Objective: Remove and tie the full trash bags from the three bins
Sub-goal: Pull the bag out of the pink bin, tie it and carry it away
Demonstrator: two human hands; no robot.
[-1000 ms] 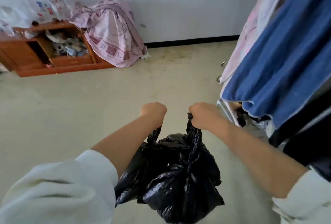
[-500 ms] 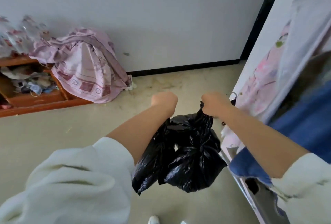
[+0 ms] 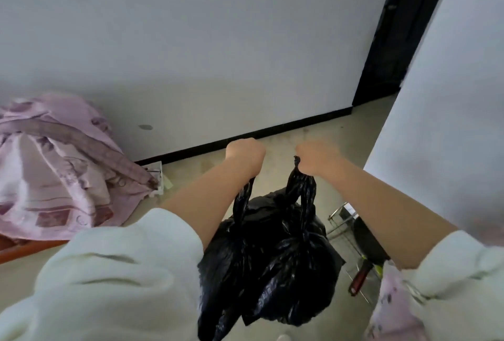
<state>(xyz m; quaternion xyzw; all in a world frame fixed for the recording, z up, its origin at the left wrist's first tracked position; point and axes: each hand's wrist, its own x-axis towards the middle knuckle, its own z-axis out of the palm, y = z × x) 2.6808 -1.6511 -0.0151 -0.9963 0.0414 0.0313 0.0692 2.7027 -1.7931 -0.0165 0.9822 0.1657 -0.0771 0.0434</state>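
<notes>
The left hand and right hand each clamped 1 handle of the black trash bag, hanging above the floor. Tying seemed underway; next, cross the handles into a knot.

The fingers of the left hand and right hand are curled away from the camera and cannot be seen. The bag is partly covered by the left sleeve, and its lower tip is cut off by the bottom edge. Whether a knot has been tied cannot be told. The pink cloth is cropped at the left edge and is blurred. The wire rack and pan are largely hidden behind the right forearm. Whatever lies behind the dark doorway cannot be made out.
</notes>
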